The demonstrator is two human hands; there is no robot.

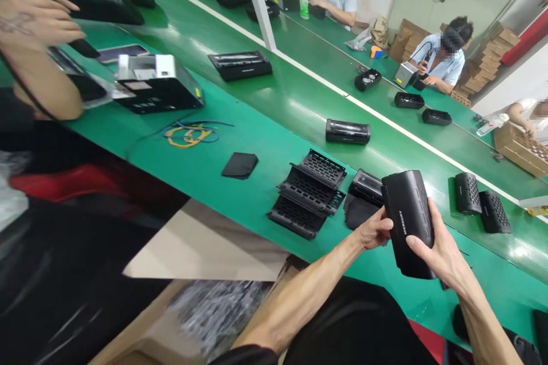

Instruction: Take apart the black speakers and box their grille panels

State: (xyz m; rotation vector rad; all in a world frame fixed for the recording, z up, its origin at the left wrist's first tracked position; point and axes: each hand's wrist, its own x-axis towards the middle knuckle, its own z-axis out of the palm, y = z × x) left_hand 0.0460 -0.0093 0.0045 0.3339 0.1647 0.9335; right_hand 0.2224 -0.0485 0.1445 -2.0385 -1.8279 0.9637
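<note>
Between my two hands, raised above the green table, is a black speaker housing (406,194) with white "MERKURY" lettering, tilted on end. My left hand (373,229) grips its left edge with the thumb against the side. Around its right side wraps my right hand (443,245), the thumb pressed on the front near the lettering. The fingers behind the housing are hidden. Just left of my hands lie stacked black perforated grilles (306,199). Behind my left hand are a dark cloth-like sheet stack (359,211) and another black housing (366,183).
A green conveyor belt (295,108) carries several black housings. Dark square sheets (240,165), a coiled yellow and blue cable (188,134) and a metal box (156,84) lie leftward. A co-worker's hands (38,5) hold a tool at upper left. Other people sit across the belt.
</note>
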